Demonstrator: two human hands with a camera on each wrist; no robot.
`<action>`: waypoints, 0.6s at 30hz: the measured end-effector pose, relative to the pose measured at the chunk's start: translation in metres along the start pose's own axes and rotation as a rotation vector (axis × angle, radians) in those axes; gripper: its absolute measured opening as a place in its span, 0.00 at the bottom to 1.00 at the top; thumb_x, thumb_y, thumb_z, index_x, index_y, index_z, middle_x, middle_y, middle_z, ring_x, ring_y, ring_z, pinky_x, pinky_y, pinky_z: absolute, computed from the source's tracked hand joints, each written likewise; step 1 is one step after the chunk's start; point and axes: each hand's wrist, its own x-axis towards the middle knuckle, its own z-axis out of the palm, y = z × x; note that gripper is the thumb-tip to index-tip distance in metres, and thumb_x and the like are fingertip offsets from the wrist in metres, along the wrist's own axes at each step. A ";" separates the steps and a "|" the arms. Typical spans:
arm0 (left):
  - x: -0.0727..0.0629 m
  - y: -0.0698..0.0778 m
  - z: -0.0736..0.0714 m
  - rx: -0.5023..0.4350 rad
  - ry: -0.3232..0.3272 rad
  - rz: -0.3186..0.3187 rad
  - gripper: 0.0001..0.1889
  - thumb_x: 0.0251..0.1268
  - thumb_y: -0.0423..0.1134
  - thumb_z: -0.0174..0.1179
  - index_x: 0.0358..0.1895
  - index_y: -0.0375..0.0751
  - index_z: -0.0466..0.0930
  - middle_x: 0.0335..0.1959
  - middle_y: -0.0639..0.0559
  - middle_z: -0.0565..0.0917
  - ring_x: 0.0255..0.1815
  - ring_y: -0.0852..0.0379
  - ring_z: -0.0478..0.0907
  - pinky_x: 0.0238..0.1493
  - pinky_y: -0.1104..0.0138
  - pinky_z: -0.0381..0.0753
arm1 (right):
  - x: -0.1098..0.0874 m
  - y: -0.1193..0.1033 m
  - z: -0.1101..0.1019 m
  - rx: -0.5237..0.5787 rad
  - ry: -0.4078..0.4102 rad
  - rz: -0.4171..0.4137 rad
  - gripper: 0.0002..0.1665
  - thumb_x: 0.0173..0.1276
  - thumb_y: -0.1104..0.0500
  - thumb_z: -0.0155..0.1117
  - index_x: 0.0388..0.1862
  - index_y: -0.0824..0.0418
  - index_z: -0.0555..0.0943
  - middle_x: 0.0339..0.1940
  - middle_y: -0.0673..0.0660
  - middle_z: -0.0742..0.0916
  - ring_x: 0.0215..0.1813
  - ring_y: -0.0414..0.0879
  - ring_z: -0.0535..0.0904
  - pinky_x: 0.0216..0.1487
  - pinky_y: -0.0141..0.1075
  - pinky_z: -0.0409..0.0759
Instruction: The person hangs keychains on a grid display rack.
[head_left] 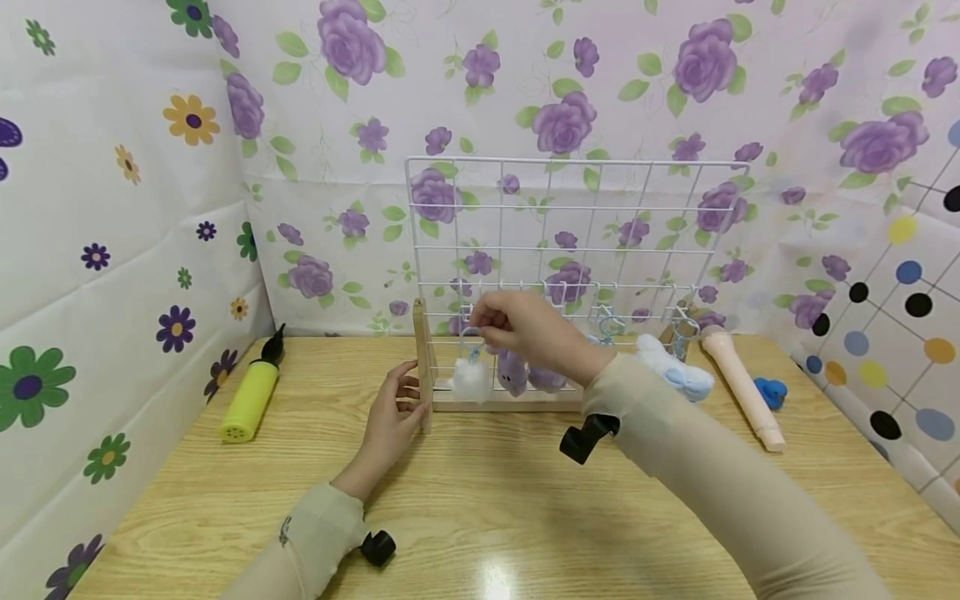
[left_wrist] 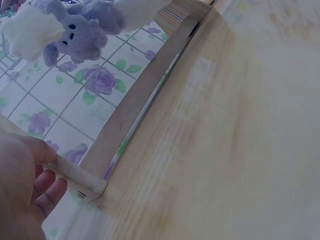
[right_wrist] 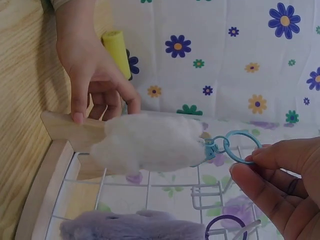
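Note:
A white fluffy plush keychain (head_left: 472, 382) hangs from a light-blue ring (right_wrist: 242, 132), which my right hand (head_left: 528, 329) pinches between thumb and fingertips. It is in front of the left part of a white wire grid rack (head_left: 577, 207). Beside it a purple plush keychain (head_left: 512, 375) with dark eyes hangs at the grid, and its purple ring is by a white hook (right_wrist: 206, 200) in the right wrist view. My left hand (head_left: 390, 412) grips the rack's left wooden side (head_left: 422, 342) low down, thumb near the front end, other fingers farther back.
A white-and-blue plush (head_left: 675, 371) hangs at the rack's right. On the wooden table (head_left: 480, 492), a yellow-green cylinder with a black nozzle (head_left: 250, 400) lies left. A pale pink stick (head_left: 742, 387) and a small blue duck (head_left: 771, 392) are right. Patterned cloth surrounds the table.

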 end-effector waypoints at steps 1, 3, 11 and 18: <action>0.000 0.000 0.000 0.000 -0.002 -0.001 0.35 0.57 0.21 0.62 0.68 0.41 0.61 0.50 0.37 0.76 0.46 0.46 0.76 0.44 0.66 0.81 | 0.001 0.000 -0.001 -0.005 0.000 0.008 0.05 0.69 0.65 0.59 0.42 0.62 0.80 0.36 0.57 0.87 0.35 0.45 0.83 0.40 0.30 0.83; 0.000 0.000 0.000 0.000 -0.004 -0.003 0.35 0.57 0.22 0.62 0.68 0.41 0.61 0.50 0.37 0.76 0.46 0.46 0.76 0.44 0.66 0.81 | 0.003 0.002 -0.002 -0.014 -0.001 0.025 0.05 0.69 0.65 0.59 0.42 0.62 0.80 0.36 0.57 0.87 0.35 0.44 0.83 0.41 0.31 0.83; 0.000 0.000 0.000 0.004 -0.007 -0.012 0.34 0.58 0.22 0.61 0.68 0.42 0.61 0.50 0.37 0.76 0.47 0.46 0.76 0.44 0.67 0.81 | 0.009 0.003 -0.006 -0.059 0.006 0.037 0.05 0.69 0.66 0.58 0.41 0.62 0.80 0.35 0.56 0.86 0.35 0.42 0.82 0.40 0.31 0.83; -0.001 0.000 0.000 -0.001 -0.006 -0.014 0.34 0.58 0.22 0.61 0.68 0.42 0.61 0.50 0.37 0.76 0.47 0.46 0.76 0.44 0.68 0.80 | 0.012 0.004 -0.007 -0.090 0.001 0.035 0.06 0.69 0.66 0.58 0.42 0.64 0.80 0.36 0.55 0.86 0.37 0.43 0.82 0.41 0.31 0.82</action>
